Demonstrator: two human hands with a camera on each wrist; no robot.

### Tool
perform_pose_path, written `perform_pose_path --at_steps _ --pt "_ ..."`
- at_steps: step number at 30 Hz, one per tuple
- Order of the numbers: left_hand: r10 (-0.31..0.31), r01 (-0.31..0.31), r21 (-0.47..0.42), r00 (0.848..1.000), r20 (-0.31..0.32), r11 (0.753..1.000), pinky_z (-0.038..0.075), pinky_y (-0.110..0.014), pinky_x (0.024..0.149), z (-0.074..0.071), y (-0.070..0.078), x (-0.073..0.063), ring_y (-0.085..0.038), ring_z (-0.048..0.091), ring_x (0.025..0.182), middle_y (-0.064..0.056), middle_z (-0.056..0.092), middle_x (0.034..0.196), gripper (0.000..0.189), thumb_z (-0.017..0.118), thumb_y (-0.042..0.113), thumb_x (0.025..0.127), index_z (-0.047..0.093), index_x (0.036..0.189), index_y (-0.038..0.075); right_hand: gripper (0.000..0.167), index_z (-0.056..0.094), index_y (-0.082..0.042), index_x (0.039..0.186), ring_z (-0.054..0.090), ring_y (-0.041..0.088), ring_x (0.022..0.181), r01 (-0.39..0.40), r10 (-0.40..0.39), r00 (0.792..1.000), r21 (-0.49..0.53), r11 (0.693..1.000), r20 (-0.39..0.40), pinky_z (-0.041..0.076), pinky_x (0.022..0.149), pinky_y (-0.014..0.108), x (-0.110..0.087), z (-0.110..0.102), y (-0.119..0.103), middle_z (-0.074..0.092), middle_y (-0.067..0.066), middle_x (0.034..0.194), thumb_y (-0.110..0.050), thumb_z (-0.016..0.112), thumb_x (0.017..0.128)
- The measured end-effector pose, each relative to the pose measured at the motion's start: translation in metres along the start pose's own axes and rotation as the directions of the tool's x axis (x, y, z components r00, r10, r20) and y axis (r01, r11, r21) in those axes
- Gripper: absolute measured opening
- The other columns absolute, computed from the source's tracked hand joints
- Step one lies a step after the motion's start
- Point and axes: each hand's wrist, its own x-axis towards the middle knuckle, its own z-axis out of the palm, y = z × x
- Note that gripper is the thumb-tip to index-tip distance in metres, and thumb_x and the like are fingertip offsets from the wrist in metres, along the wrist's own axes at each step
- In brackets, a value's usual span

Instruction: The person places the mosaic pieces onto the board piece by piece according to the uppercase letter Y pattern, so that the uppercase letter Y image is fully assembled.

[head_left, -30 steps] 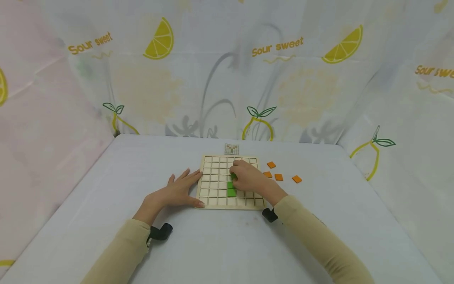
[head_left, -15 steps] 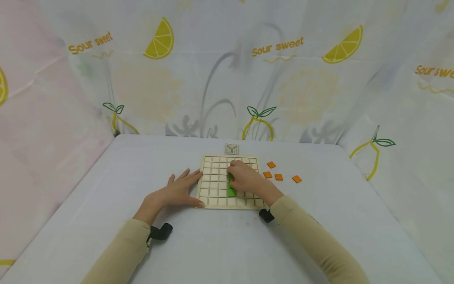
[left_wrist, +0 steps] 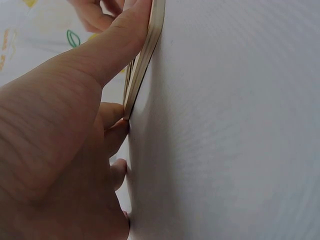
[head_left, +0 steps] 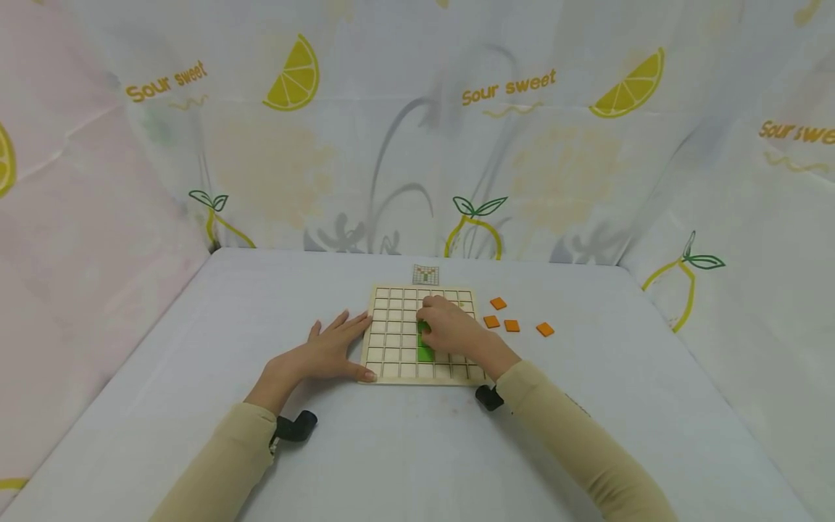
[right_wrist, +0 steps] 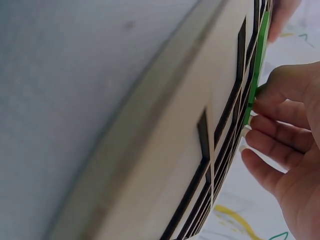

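Note:
A pale wooden grid board (head_left: 391,338) lies flat on the table. My left hand (head_left: 326,355) rests along its left side, fingers spread fairly straight; the thumb touches the near left corner. In the left wrist view the thumb (left_wrist: 112,47) lies against the board's edge. My right hand (head_left: 457,330) is over the board's middle, fingertips bent down at the column of green square tiles (head_left: 425,354). In the right wrist view, thumb and fingers pinch a green tile (right_wrist: 248,112) at the grid surface. The hand partly covers the column in the head view.
Several orange square tiles (head_left: 512,325) lie loose to the right of the board. Behind it is a small card (head_left: 426,275) printed with a grid pattern. A white cloth covers the table (head_left: 404,449), and printed curtains (head_left: 391,145) stand around its back and sides.
My right hand has shifted slightly left and settled over the green column, then kept nearly still. The left hand and the board have stayed in place.

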Motion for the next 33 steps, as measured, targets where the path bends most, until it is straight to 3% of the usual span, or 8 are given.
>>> perform_pose_path --at_steps 18,33 --pt "0.003 -0.003 -0.003 1.000 -0.006 1.000 -0.004 -0.075 0.115 0.000 0.002 -0.002 -0.039 0.002 0.156 -0.005 0.016 0.168 0.114 0.078 0.062 0.073 0.021 0.160 0.014 0.025 0.070 -0.004 0.116 0.047 0.016 0.086 -0.001 0.000 1.000 0.028 1.000 0.013 0.045 0.077 0.030 -0.005 -0.002 0.002 0.059 0.005 0.099 -0.005 0.060 0.093" --pt "-0.008 0.008 0.001 1.000 -0.009 1.000 -0.005 -0.074 0.115 0.000 0.002 -0.002 -0.039 0.002 0.156 -0.006 0.017 0.168 0.113 0.079 0.060 0.074 0.022 0.160 0.014 0.025 0.072 -0.007 0.113 0.048 0.015 0.085 -0.033 0.033 0.999 0.008 0.999 0.012 0.045 0.074 0.028 -0.013 -0.004 0.013 0.059 0.004 0.099 -0.004 0.059 0.092"
